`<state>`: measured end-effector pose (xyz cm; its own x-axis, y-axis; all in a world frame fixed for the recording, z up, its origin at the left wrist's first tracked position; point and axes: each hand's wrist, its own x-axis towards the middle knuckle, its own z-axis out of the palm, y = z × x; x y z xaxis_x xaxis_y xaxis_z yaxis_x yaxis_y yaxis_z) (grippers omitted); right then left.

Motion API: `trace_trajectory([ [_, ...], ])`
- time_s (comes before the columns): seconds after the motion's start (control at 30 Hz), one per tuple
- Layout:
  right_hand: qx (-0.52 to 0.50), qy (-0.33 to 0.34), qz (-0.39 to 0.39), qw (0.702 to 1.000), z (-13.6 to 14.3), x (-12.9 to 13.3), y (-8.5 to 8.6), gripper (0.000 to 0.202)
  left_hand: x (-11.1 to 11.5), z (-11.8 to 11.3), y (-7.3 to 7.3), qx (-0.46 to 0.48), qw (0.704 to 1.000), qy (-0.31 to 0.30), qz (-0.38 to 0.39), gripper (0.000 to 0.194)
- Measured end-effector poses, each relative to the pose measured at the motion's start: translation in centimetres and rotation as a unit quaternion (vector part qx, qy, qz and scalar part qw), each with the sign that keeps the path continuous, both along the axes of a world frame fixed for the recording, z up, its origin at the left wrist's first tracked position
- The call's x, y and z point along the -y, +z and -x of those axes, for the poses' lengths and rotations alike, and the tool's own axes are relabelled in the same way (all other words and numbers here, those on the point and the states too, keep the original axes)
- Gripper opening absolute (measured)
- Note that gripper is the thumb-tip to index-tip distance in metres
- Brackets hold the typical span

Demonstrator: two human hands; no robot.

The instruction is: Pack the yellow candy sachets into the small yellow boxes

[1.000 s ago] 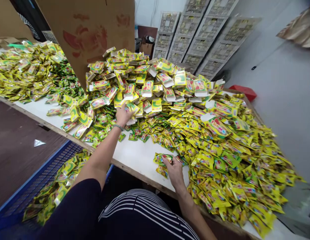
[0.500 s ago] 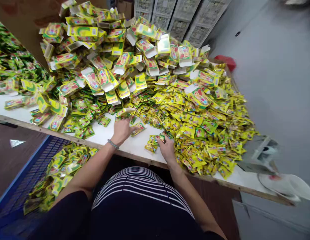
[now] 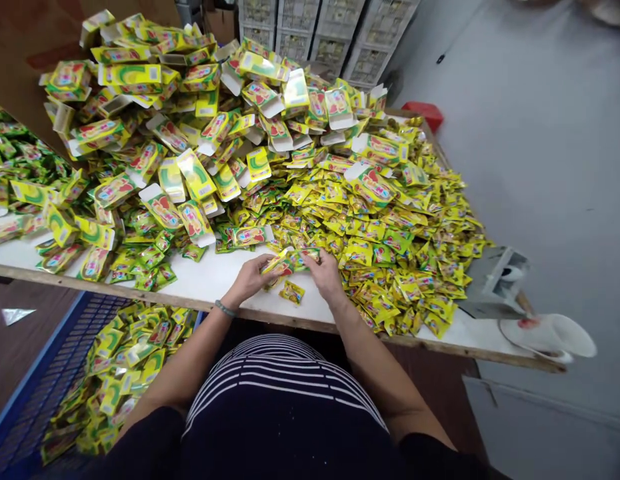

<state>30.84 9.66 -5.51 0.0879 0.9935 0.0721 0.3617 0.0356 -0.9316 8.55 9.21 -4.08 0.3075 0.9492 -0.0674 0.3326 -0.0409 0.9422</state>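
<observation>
Over the table's front part, my left hand (image 3: 250, 279) grips a small yellow carton (image 3: 277, 264) with red and green print. My right hand (image 3: 326, 275) pinches a green sachet (image 3: 304, 259) at the carton's right end. From here I cannot tell whether the sachet is partly inside the carton. Below and between my hands lies a single yellow sachet (image 3: 292, 291) on the white tabletop (image 3: 205, 275). Just beyond them another carton (image 3: 251, 236) rests on its side. To the right of my right hand spreads a heap of yellow sachets (image 3: 405, 253).
A tall pile of open cartons (image 3: 185, 133) covers the back of the table, with green sachets (image 3: 150, 257) at its foot. A blue crate (image 3: 55, 353) of filled-looking cartons stands low on the left. On the right end sit a grey metal device (image 3: 497, 283) and a white scoop-like container (image 3: 555, 333).
My left hand has picked up a carton and moved right. My right hand has lifted a green sachet, and both hands have come together. The view has shifted slightly.
</observation>
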Motion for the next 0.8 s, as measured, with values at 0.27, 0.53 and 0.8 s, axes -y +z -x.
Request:
trace_trajectory([
  [0.27,0.065,0.115,0.047,0.990,1.5,-0.1,1.2,0.020,1.1,-0.4,-0.6,0.125,0.984,-0.004,0.128,0.041],
  [0.53,0.029,0.022,0.006,0.999,1.9,1.0,1.3,0.033,1.7,-2.4,-0.4,0.235,0.947,0.072,0.205,0.047],
  [0.8,0.095,0.057,-0.024,0.994,2.9,2.2,0.7,0.042,2.3,-2.7,-0.3,0.317,0.918,0.110,0.211,0.046],
])
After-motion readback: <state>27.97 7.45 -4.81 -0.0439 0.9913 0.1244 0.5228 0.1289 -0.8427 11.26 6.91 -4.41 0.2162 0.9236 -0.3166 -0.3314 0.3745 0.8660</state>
